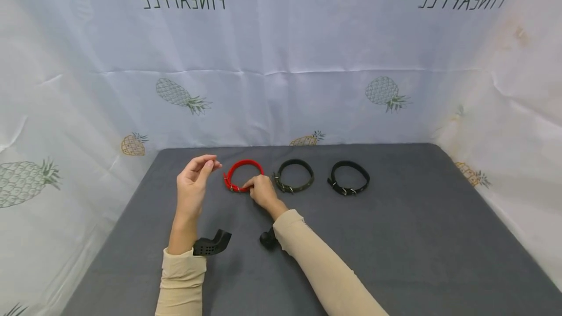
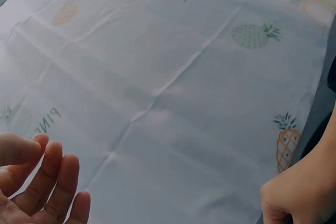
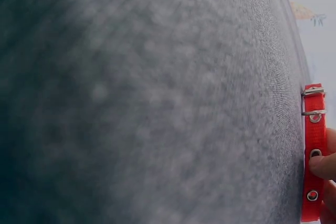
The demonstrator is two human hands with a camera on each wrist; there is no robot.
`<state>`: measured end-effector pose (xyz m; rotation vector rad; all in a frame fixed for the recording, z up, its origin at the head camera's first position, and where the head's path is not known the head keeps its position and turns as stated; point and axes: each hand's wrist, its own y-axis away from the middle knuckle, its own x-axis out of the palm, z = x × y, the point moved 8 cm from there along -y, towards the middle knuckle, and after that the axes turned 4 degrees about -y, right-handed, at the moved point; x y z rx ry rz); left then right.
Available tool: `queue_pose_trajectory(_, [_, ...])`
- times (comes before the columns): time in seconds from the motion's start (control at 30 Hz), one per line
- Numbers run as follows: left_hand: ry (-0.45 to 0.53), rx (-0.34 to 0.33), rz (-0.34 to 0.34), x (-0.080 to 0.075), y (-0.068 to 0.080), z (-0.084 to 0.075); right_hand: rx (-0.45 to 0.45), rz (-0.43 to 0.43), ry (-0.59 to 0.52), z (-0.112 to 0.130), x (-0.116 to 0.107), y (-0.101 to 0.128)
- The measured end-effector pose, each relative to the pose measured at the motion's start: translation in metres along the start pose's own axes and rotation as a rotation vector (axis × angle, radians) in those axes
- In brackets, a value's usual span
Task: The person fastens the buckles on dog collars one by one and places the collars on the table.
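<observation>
A red collar [image 1: 246, 162] with a metal buckle and eyelets lies in a ring on the grey table, left of two others. My right hand [image 1: 263, 191] pinches its near right band. In the right wrist view the thumb presses the front of the red band [image 3: 314, 135] beside an eyelet, with other fingers behind it. My left hand [image 1: 193, 179] is raised to the left of the red collar, fingers loosely bent and thumb near the index fingertip, holding nothing. Just right of my right hand lies a dark green collar [image 1: 312, 178], also buckled in a ring.
A black collar [image 1: 368, 178] lies farther right on the grey table [image 1: 417, 228]. White curtains [image 1: 281, 106] printed with pineapples rise behind and along both sides. Black mounts stick out from the left wrist [image 1: 212, 245] and the right wrist [image 1: 268, 239].
</observation>
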<state>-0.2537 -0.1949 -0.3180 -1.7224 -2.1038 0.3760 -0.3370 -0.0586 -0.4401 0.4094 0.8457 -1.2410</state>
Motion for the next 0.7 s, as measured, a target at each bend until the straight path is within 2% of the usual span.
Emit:
queue_pose_trajectory(0.2, [-0.021, -0.019, 0.024, 0.002, 0.002, 0.002, 0.003, 0.017, 0.017, 0.001, 0.006, -0.001])
queue_pose_trajectory(0.43, [-0.030, -0.020, 0.021, 0.002, 0.004, 0.004, -0.041, 0.041, 0.026, 0.005, 0.006, -0.002])
queue_pose_trajectory(0.57, [-0.039, -0.017, 0.030, 0.005, -0.002, 0.006, -0.050, 0.020, -0.065, 0.006, -0.009, -0.003])
queue_pose_trajectory(0.7, [-0.054, -0.026, 0.045, 0.010, -0.007, 0.012, -0.058, -0.033, -0.183, 0.005, -0.033, -0.001])
